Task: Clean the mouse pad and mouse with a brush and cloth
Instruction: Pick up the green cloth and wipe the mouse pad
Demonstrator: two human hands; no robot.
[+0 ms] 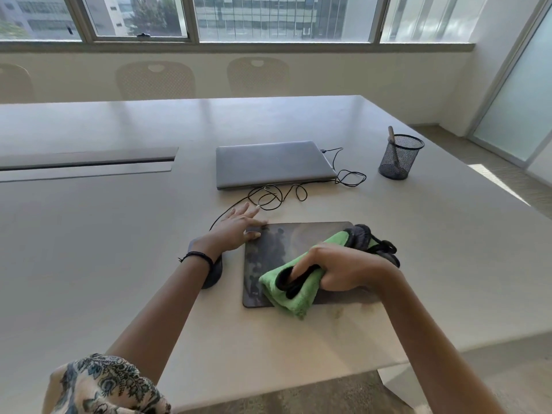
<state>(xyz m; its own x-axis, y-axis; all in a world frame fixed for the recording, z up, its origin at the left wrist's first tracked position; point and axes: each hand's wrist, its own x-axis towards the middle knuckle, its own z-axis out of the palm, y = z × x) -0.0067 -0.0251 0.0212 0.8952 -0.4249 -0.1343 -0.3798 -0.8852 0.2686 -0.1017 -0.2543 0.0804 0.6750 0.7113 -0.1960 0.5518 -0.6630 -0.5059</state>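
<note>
The broad pale grey desk is carrying everything, with a closed silver laptop lying near its middle. Closer to the person, the dark rectangular mouse pad with a mottled surface is lying flat, and the step in hand is looking like the cloth wipe of it. The bunched green microfibre cloth with grey backing and black edging is lying across the pad's right half and spilling over its near edge. The right grip is clenching a fold of this cloth and pressing it down onto the pad. The left grip is lying released, fingers straight, pinning the pad's far left corner. Wiping well is probably meaning firm pressure on that corner and overlapping strokes running away from it, so the pad is not sliding. The dark mouse is sitting just left of the pad, mostly hidden under the left wrist. The wooden-handled brush is standing in the black mesh cup, well apart at the far right.
</note>
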